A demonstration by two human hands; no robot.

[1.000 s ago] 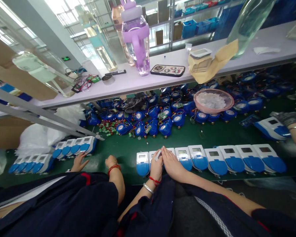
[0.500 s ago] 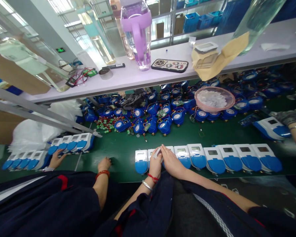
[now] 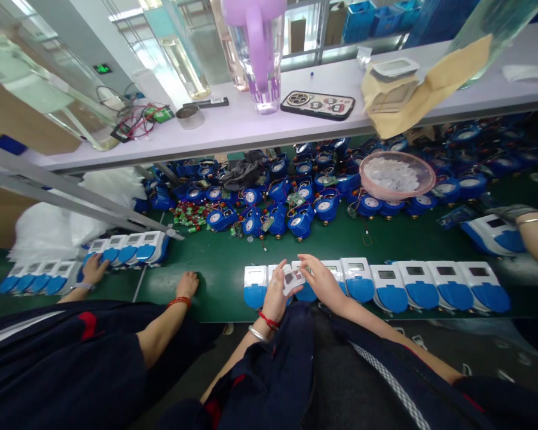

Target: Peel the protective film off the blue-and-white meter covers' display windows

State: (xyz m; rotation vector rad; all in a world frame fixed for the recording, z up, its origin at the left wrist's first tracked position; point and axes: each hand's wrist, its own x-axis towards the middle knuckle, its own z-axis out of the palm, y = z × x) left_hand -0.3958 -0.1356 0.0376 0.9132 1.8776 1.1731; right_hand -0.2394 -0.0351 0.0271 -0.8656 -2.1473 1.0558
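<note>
My left hand (image 3: 274,294), with a red string and a silver bangle at the wrist, is closed on a small pale rectangular frame (image 3: 293,279). My right hand (image 3: 319,280) touches the frame's right side with its fingertips. Both hands are above a row of white and blue meters (image 3: 358,279) near the table's front edge. The meters directly behind my hands are partly hidden.
A person's two hands (image 3: 186,286) rest at the left, one on other meters (image 3: 150,248). Another person's gloved hand (image 3: 517,214) is at the right. Behind lie blue meter bodies (image 3: 300,221) and a pink bowl (image 3: 397,174), under a shelf (image 3: 233,128).
My hands have parted slightly, showing the pale frame that they mostly covered before. The left person's hands have shifted a little. The camera view has also moved slightly.
</note>
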